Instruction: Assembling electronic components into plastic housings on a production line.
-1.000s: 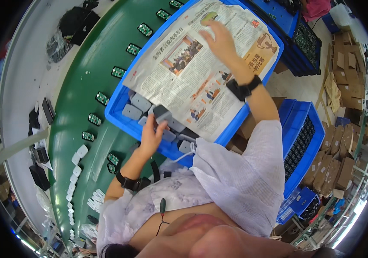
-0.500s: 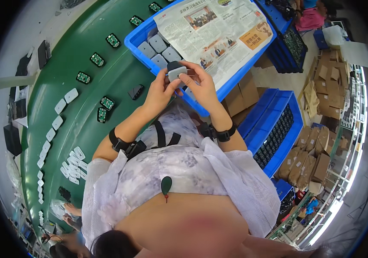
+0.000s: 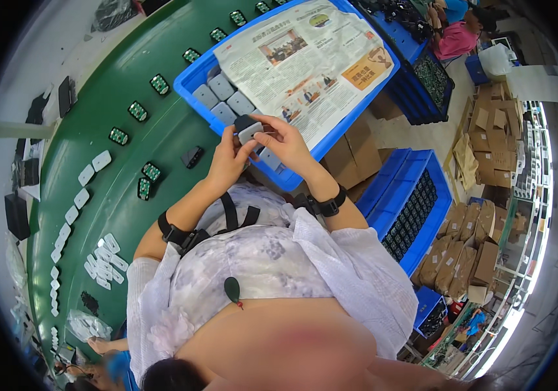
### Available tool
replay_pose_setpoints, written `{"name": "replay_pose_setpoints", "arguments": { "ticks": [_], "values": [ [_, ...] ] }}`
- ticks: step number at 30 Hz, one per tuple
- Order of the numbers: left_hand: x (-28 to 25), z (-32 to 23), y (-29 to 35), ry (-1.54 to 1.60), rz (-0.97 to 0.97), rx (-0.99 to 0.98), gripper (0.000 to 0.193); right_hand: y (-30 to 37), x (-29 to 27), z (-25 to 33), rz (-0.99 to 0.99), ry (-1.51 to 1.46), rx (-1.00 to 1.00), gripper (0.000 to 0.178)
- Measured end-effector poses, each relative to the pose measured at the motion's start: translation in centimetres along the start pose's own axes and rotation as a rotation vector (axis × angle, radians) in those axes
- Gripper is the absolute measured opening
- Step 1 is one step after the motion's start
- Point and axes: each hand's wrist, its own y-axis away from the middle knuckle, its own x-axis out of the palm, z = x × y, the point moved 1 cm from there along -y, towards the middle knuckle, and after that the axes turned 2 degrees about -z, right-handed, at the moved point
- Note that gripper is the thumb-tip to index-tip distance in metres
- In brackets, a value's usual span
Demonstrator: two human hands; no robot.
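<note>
Between my two hands is a small device housing point(image 3: 250, 131) with a light grey cover and a black end, held up over the near edge of a blue bin point(image 3: 198, 112). My left hand point(image 3: 228, 155) is closed on its left side. My right hand point(image 3: 283, 144) grips it from the right, the thumb lying on the grey face. Several similar grey housings point(image 3: 240, 103) lie in the bin, partly under a newspaper sheet point(image 3: 305, 72). To the left of my hands, a black housing point(image 3: 192, 157) rests on the green work surface point(image 3: 112, 195) near two green circuit boards in black shells point(image 3: 151, 171).
A row of white covers point(image 3: 81, 198) curves along the left, beside a loose pile point(image 3: 105, 262). More boards in shells point(image 3: 159, 85) line the far side. At the right stand a blue crate of black parts point(image 3: 411, 215) and cardboard boxes point(image 3: 497, 130). Another person's hand point(image 3: 99, 345) is at lower left.
The whole view has shifted slightly, so the bin and my hands appear further left and lower. Both hands keep hold of the housing. The other person's arm at lower left has moved.
</note>
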Motion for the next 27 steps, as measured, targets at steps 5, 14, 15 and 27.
{"name": "replay_pose_setpoints", "arguments": {
  "ticks": [5, 14, 15, 27],
  "values": [
    [3.2, -0.1, -3.4, 0.003, 0.075, -0.006, 0.053, -2.8, -5.2, -0.8, -0.106, -0.043, -0.063, 0.036],
    [3.2, 2.7, -3.8, -0.607, 0.003, 0.115, 0.052, -22.1, -28.4, -3.4, -0.536, 0.354, -0.288, 0.032],
    [2.9, 2.9, -3.7, -0.612, 0.005, 0.116, 0.052, -24.8, -30.7, -3.5, -0.575, 0.412, -0.294, 0.033],
    [3.8, 2.5, -4.1, -1.085, 0.094, 0.275, 0.044, -42.6, -38.1, -7.0, -0.623, 0.631, -0.311, 0.033]
  ]
}}
